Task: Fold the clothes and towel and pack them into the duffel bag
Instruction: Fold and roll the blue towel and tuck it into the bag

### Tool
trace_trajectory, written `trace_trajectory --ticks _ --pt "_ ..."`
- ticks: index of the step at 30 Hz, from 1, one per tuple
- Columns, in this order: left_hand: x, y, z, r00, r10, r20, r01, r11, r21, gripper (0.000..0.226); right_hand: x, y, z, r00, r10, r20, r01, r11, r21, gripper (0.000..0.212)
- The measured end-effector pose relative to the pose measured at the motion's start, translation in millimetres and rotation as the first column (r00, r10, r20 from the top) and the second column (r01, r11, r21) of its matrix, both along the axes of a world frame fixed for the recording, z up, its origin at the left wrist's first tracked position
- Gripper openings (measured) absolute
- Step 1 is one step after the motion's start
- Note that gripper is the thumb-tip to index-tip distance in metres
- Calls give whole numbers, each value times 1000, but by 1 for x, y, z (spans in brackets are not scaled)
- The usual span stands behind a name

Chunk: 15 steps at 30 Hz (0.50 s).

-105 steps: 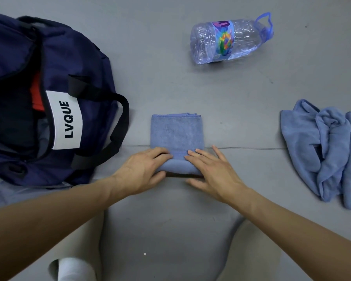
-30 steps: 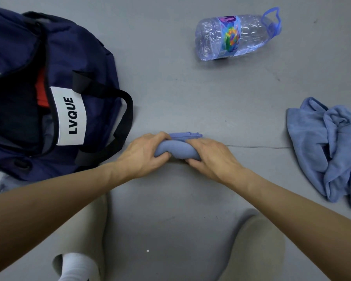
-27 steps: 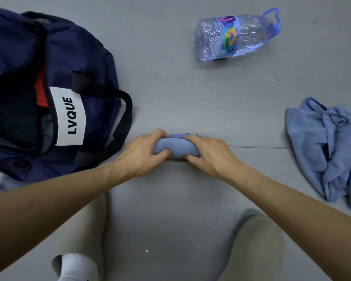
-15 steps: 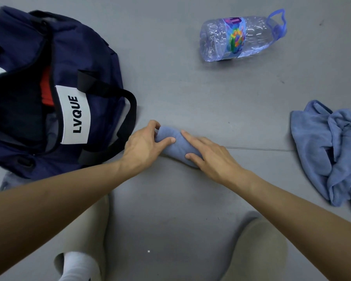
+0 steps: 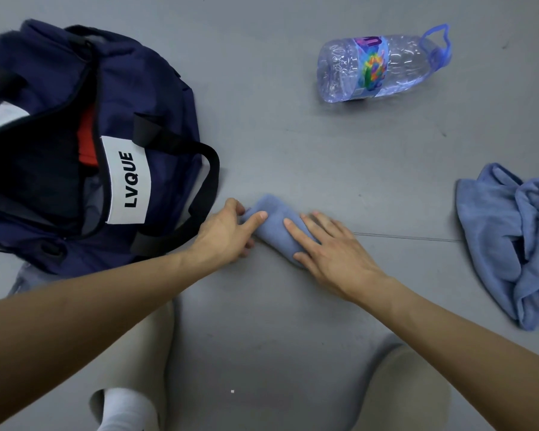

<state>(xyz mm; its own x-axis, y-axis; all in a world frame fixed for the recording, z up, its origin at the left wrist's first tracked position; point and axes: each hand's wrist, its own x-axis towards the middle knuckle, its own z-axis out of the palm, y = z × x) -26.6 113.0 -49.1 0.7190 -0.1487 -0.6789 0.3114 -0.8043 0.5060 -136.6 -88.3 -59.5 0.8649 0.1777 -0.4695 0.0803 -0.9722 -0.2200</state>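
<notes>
Since 3.5 s ago: flat folded towel (image 5: 276, 230) now a tight roll, angled on the floor (image 5: 293, 157) just right of the duffel bag (image 5: 156, 98). Left hand (image 5: 227, 231) grips its left end; right hand (image 5: 330, 247) rests flat on it, fingers spread. Second blue cloth (image 5: 507, 241) lies crumpled, well right.

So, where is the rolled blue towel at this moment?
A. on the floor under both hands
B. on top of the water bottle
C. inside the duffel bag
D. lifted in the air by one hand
A: the rolled blue towel lies on the floor, left hand gripping one end, right hand flat on it.
</notes>
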Motion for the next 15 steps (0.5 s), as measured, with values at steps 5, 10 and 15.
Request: trace_trajectory --ticks 5,10,15 --pt "-15 -10 5 917 273 -292 -367 862 -349 67 -9 14 1 998 -27 -55 28 999 22 80" --pt "-17 -20 8 868 326 -376 -472 779 -413 39 -7 25 15 997 -46 -69 55 988 141 81" --pt "-8 -15 21 881 337 -332 -461 769 -443 35 6 33 41 996 -76 -37 83 967 242 71"
